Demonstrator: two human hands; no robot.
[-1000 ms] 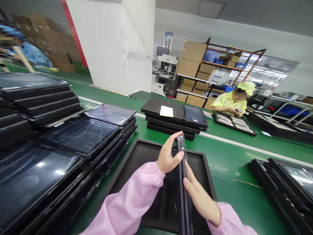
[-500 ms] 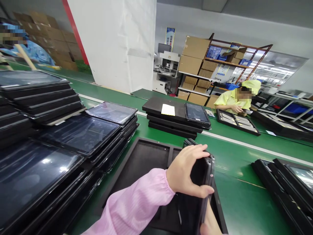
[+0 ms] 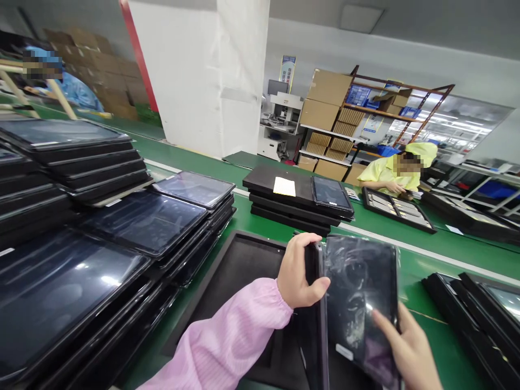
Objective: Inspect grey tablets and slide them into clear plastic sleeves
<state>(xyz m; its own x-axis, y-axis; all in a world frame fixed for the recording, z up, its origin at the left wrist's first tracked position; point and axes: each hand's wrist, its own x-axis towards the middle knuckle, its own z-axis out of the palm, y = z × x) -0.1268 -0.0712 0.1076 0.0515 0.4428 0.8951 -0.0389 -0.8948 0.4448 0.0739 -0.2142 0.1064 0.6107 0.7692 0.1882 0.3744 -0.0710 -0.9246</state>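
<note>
Single head cam, worn up on the person, faced fwd + down across the green tabletop, close-up on the tray nr its near side. Tabletop's far edge sloped down to R; shelves lay well beyond.

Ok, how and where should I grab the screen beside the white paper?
Probably by its right edge, thumb on top, coming from the right: the screen lies flat at the black stack's right end, white paper to its left.
</note>
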